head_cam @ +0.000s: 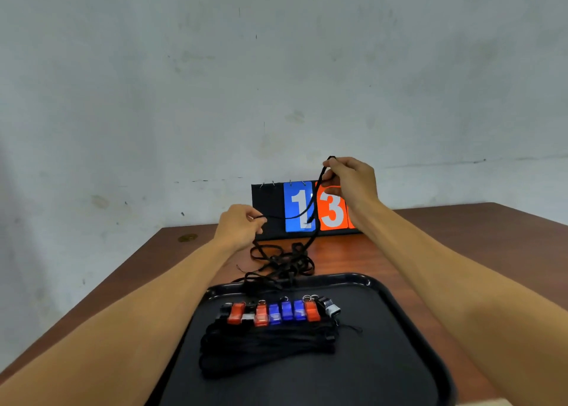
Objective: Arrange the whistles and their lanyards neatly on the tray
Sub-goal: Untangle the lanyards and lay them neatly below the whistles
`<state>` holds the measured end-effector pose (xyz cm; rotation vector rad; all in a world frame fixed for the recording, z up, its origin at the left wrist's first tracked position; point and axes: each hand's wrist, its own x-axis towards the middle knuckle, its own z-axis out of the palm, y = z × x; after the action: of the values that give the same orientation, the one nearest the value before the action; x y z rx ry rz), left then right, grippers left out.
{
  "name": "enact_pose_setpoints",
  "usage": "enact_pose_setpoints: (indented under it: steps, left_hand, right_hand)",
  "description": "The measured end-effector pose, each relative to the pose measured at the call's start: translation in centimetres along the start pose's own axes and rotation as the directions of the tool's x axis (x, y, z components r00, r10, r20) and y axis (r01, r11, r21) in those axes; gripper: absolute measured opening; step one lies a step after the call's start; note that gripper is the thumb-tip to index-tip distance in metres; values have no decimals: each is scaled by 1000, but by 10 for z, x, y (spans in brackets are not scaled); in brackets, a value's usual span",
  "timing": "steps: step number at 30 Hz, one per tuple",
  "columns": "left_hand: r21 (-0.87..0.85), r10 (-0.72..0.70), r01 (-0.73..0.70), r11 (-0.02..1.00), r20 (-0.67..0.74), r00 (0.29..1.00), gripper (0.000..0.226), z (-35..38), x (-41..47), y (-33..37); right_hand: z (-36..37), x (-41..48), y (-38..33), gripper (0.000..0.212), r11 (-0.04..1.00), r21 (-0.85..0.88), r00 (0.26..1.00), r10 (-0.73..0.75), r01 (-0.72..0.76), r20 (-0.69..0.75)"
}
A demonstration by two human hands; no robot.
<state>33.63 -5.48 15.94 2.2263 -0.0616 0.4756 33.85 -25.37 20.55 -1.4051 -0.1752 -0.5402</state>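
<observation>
A black tray (pixel 399 307) lies on the table in front of me. On it a row of red, blue and silver whistles (pixel 282 312) lies side by side, their black lanyards (pixel 267 347) bundled just below. Behind the tray's far rim sits a tangled pile of black lanyards (pixel 281 265). My right hand (pixel 350 181) is raised above the pile and pinches one black lanyard strand (pixel 316 196) near its top loop. My left hand (pixel 241 225), lower and to the left, pinches the same strand, which sags between the two hands.
A flip scoreboard (pixel 302 209) showing a blue 1 and an orange 3 stands at the table's far edge against a pale wall. The brown wooden table (pixel 153 267) extends left and right of the tray.
</observation>
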Motion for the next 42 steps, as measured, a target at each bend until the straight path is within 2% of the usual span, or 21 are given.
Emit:
enact_pose_setpoints:
  steps: [3, 5, 11, 16, 18, 21, 25, 29, 34, 36, 39, 41, 42]
  left_hand:
    - [-154, -92, 73, 985, -119, 989, 16, -10, 2, 5]
    - [-190, -98, 71, 979, -140, 985, 16, -17, -1, 10]
    - [-68, 1, 5, 998, 79, 997, 20, -35, -26, 31]
    - [11, 19, -23, 1000, 238, 971, 22, -53, -53, 37]
    - [27, 15, -24, 999, 295, 955, 31, -60, -64, 40]
    - [-48, 38, -22, 999, 377, 925, 48, -71, -87, 50]
    - [-219, 103, 11, 976, 503, 858, 43, -87, -116, 62]
    - [-332, 89, 50, 942, 393, 915, 57, -93, -135, 66]
    - [-202, 112, -55, 978, 279, 954, 43, -91, -154, 74]
    - [-252, 136, -69, 965, 262, 955, 33, -89, -163, 80]
    - [-442, 180, -60, 895, 234, 955, 24, -90, -174, 86]
    - [-416, 217, -112, 902, 215, 952, 22, -94, -180, 84]
    - [-346, 228, -146, 927, 210, 951, 24, -98, -183, 82]
  right_hand:
    - [3, -6, -10, 15, 999, -27, 999, -26, 27, 42]
    - [3, -9, -15, 16, 993, -110, 998, -46, 51, 49]
    - [5, -27, -32, 16, 988, -149, 990, -15, 36, 140]
    - [13, -53, -59, 16, 989, -143, 956, 7, 37, 294]
    - [19, -64, -68, 18, 990, -138, 938, 16, 33, 345]
    - [26, -81, -77, 19, 993, -119, 920, 25, 23, 390]
    - [30, -101, -88, 20, 997, -76, 906, 27, 5, 422]
    - [28, -118, -100, 23, 999, -50, 911, 18, 3, 411]
    - [23, -137, -115, 23, 999, 27, 906, 14, -28, 423]
    - [20, -143, -120, 22, 998, 59, 912, -3, -23, 411]
    - [15, -148, -117, 16, 994, 105, 929, -24, -16, 369]
    - [10, -149, -109, 15, 994, 101, 940, -3, -33, 340]
    - [6, -150, -104, 16, 996, 78, 946, 14, -42, 325]
